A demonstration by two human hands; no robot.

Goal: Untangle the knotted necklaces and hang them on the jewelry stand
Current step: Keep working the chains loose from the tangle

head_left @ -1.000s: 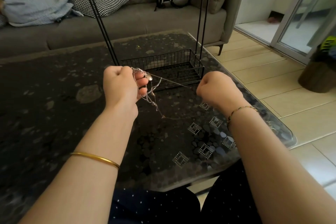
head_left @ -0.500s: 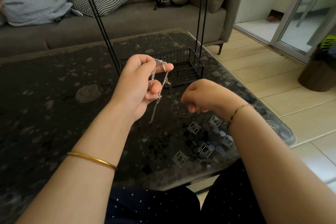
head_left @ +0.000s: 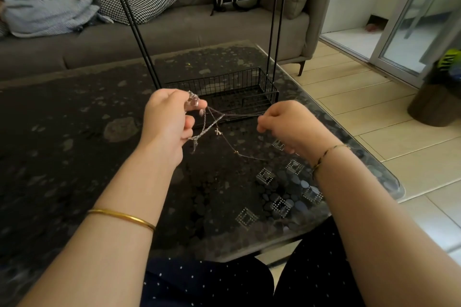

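Necklaces (head_left: 208,126) pulled taut again between left hand (head_left: 166,123) and right hand (head_left: 287,124), fingers (head_left: 265,127) pinched on strands; knot not yet freed.

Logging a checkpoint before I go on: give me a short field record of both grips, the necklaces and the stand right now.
left grip: pinches the knotted end of the necklaces, chain looped over a fingertip
right grip: pinches thin strands drawn taut from the knot
necklaces: tangled, held in the air above the table
jewelry stand: on the table behind both hands; no necklace seen on its visible part
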